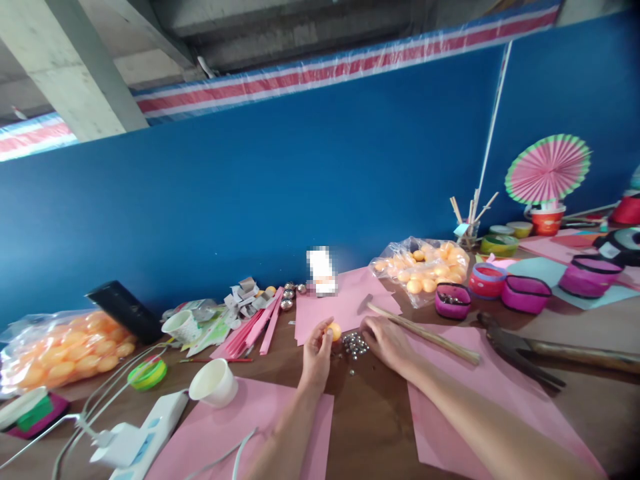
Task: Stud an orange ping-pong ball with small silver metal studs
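My left hand (318, 347) is closed on an orange ball (335, 331), held between thumb and fingers. Just right of the ball lies a small pile of shiny metal pieces (356, 344) on the brown table (370, 413). My right hand (384, 339) rests at the right edge of this pile, below the head end of a small wooden-handled hammer (430, 333); its fingertips are too small and hidden to tell what they hold. Pink paper (340, 300) lies behind both hands.
Bags of orange balls (75, 347) stand left and back right. A white cup (213, 383), pink strips (255, 323) and a power strip (155, 427) are at left. At right lie a claw hammer (520, 347), purple containers (526, 293) and a paper fan (549, 170).
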A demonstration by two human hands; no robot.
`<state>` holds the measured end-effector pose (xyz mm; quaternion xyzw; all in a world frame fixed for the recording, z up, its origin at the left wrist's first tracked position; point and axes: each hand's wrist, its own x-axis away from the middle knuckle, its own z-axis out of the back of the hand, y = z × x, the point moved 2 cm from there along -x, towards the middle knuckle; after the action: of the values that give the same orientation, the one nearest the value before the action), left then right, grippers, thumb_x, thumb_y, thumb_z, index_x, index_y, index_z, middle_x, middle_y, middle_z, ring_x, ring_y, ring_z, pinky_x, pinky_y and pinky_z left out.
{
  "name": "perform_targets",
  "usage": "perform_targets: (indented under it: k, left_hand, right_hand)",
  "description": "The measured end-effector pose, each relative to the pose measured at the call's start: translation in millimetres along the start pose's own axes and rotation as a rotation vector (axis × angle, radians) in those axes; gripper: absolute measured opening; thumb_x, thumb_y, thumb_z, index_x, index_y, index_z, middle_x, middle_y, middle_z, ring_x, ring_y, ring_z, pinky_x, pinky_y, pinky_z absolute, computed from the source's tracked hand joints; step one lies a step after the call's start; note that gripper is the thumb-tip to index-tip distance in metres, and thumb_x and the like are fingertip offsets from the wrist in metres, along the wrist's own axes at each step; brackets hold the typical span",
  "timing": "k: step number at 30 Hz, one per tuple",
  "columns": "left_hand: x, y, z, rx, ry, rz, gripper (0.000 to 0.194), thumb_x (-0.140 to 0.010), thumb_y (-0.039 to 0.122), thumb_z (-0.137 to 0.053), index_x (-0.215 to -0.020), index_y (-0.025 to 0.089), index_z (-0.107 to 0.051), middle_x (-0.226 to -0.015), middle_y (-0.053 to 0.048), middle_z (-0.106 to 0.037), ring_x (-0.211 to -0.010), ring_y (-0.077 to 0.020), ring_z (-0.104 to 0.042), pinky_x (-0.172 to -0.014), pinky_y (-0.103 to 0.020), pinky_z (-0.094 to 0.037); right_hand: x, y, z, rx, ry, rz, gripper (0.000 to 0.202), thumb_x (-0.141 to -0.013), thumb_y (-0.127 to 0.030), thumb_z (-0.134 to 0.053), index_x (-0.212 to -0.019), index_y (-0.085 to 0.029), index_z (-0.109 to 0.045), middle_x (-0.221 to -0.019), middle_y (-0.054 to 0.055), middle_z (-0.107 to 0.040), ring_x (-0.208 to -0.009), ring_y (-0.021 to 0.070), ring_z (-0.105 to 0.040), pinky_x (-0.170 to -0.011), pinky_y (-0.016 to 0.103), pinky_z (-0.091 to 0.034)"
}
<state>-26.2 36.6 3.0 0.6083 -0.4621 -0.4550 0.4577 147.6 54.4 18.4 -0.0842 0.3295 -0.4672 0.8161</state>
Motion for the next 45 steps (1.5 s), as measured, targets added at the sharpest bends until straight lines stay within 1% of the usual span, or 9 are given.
perform_targets:
  k: [6,11,15,19,24,29,33,40,45]
  left_hand:
    - [2.8,2.8,-1.8,0.012,-0.015,0.045,0.044,-0.073,0.040,-0.055,-0.111,0.017,-0.054,-0.089,-0.006,-0.063,-0.069,-0.0124,-0.060,-0.066,-0.026,-0.049]
    - [3.6,3.7,-2.1,0.061,-0.041,0.033,0.045,-0.073,0.039,-0.056,-0.112,0.016,-0.053,-0.085,-0.005,-0.063,-0.070,-0.0123,-0.059,-0.068,-0.025,-0.048]
    - [2.4,2.5,-2.2,0.079,-0.032,0.026,0.044,-0.070,0.038,-0.060,-0.108,0.016,-0.056,-0.089,-0.006,-0.063,-0.074,-0.0128,-0.059,-0.069,-0.025,-0.048]
    - [2.1,2.6,-1.9,0.036,-0.009,0.017,0.044,-0.068,0.039,-0.061,-0.105,0.016,-0.058,-0.096,-0.008,-0.063,-0.078,-0.0142,-0.059,-0.072,-0.026,-0.048]
    - [2.8,5.0,-2.2,0.007,-0.022,-0.001,0.042,-0.069,0.039,-0.060,-0.103,0.015,-0.059,-0.095,-0.008,-0.063,-0.079,-0.0145,-0.059,-0.070,-0.025,-0.048]
    - [3.7,6.6,-3.1,-0.001,-0.022,0.001,0.042,-0.068,0.040,-0.061,-0.103,0.015,-0.059,-0.097,-0.008,-0.063,-0.081,-0.0158,-0.059,-0.068,-0.025,-0.049]
    - [5.1,9.5,-4.5,-0.024,-0.027,-0.006,0.042,-0.068,0.039,-0.060,-0.103,0.015,-0.059,-0.095,-0.008,-0.063,-0.081,-0.0157,-0.059,-0.070,-0.025,-0.048]
    - [6.5,14.0,-5.4,-0.065,-0.052,-0.022,0.037,-0.070,0.037,-0.059,-0.100,0.015,-0.061,-0.099,-0.008,-0.063,-0.083,-0.0156,-0.059,-0.073,-0.024,-0.047]
    - [6.4,14.0,-5.9,-0.073,-0.043,-0.028,0.038,-0.070,0.036,-0.060,-0.102,0.016,-0.060,-0.101,-0.007,-0.062,-0.088,-0.0155,-0.058,-0.077,-0.024,-0.046]
  right_hand:
    - [-0.7,-2.7,1.1,-0.021,0.015,0.010,0.011,-0.079,-0.017,-0.044,-0.077,-0.018,-0.055,-0.075,0.003,-0.060,-0.074,0.0158,-0.054,-0.070,0.027,-0.038]
    - [-1.4,-0.9,0.3,-0.011,0.004,0.003,0.011,-0.079,-0.018,-0.044,-0.075,-0.018,-0.055,-0.074,0.002,-0.059,-0.073,0.0154,-0.054,-0.069,0.026,-0.038]
    - [-1.1,1.1,-1.5,-0.014,0.003,0.004,0.010,-0.079,-0.018,-0.044,-0.076,-0.018,-0.054,-0.074,0.002,-0.059,-0.074,0.0156,-0.054,-0.069,0.027,-0.038]
    - [-0.7,0.8,-1.2,-0.019,-0.003,-0.012,0.011,-0.080,-0.018,-0.044,-0.076,-0.018,-0.054,-0.074,0.002,-0.059,-0.074,0.0156,-0.054,-0.070,0.027,-0.038]
    - [0.3,1.2,-1.0,-0.025,-0.016,-0.032,0.013,-0.080,-0.020,-0.042,-0.076,-0.018,-0.054,-0.074,0.003,-0.060,-0.073,0.0150,-0.054,-0.067,0.025,-0.038]
    - [0.4,1.2,-1.3,-0.022,0.010,-0.020,0.013,-0.081,-0.019,-0.041,-0.078,-0.019,-0.054,-0.076,0.003,-0.060,-0.074,0.0152,-0.055,-0.067,0.025,-0.039]
    - [-0.3,0.1,-0.7,-0.031,0.027,-0.012,0.012,-0.081,-0.020,-0.041,-0.080,-0.019,-0.054,-0.077,0.002,-0.060,-0.077,0.0156,-0.055,-0.070,0.026,-0.039]
    - [-0.6,-2.3,2.8,-0.042,0.025,-0.015,0.013,-0.082,-0.022,-0.041,-0.079,-0.019,-0.053,-0.078,0.003,-0.059,-0.078,0.0160,-0.055,-0.069,0.026,-0.040]
    - [-0.5,-2.6,2.1,-0.056,0.043,-0.016,0.015,-0.083,-0.025,-0.039,-0.086,-0.019,-0.053,-0.083,0.004,-0.060,-0.081,0.0163,-0.056,-0.071,0.027,-0.040]
